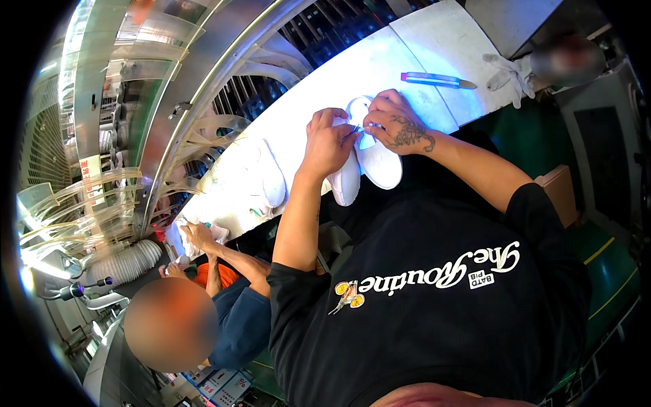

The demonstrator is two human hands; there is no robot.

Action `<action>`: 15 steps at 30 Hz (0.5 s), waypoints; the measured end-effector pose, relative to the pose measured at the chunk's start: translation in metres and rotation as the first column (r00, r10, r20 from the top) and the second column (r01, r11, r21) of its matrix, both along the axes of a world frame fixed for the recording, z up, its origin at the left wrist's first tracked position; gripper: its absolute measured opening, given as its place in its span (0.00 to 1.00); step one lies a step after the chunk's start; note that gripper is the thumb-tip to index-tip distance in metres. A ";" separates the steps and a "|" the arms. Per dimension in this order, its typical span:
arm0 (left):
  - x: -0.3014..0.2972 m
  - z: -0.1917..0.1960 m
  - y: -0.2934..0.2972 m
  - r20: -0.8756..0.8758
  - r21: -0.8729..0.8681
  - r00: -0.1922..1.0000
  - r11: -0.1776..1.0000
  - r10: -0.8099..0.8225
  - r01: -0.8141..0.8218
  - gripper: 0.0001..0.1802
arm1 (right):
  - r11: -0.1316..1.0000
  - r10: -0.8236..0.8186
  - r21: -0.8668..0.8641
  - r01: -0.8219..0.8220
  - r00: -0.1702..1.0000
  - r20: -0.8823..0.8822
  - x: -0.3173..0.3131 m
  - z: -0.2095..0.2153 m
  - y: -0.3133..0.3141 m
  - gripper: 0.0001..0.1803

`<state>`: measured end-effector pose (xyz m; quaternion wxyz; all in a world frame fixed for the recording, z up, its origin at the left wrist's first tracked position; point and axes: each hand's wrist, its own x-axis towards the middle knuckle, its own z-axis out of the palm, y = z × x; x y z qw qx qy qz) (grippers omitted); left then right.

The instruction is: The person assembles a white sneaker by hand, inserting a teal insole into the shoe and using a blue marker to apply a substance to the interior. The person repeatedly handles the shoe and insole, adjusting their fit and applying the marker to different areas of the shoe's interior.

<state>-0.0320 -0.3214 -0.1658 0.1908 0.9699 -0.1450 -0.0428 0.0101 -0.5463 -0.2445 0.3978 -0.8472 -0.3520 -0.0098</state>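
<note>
Two white shoes lie side by side before me, the left shoe and the right shoe, toes toward my body. Over their upper openings my left hand and my right hand nearly meet. Both sets of fingers are pinched together at a small, thin bit between them, too small and glare-lit to name. The fingers partly hide the tongue and opening of the shoes. Beyond my right hand lies a brush-like tool with a blue handle and a yellowish tip.
More white shoes stand to the left on the pale work surface. White gloves lie at its right end. At the lower left a co-worker's hands handle a white item. Metal machinery with curved clear strips runs along the far left side.
</note>
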 end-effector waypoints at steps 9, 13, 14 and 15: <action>0.003 -0.001 0.001 0.007 -0.006 1.000 1.000 -0.027 0.027 0.09 | 1.000 0.007 -0.029 -0.004 0.996 0.089 -0.007 0.011 0.008 0.06; 0.005 0.000 0.001 -0.020 -0.001 0.999 1.000 -0.029 0.029 0.09 | 0.998 -0.027 0.059 0.023 0.997 0.067 -0.009 0.007 0.009 0.07; 0.004 0.000 0.000 -0.022 0.010 0.999 0.999 -0.031 0.031 0.09 | 0.998 -0.027 0.064 0.023 0.997 0.069 -0.009 0.006 0.009 0.07; 0.004 0.000 -0.001 -0.025 0.021 0.999 0.999 -0.034 0.034 0.08 | 0.997 -0.027 0.069 0.022 0.997 0.070 -0.009 0.005 0.009 0.07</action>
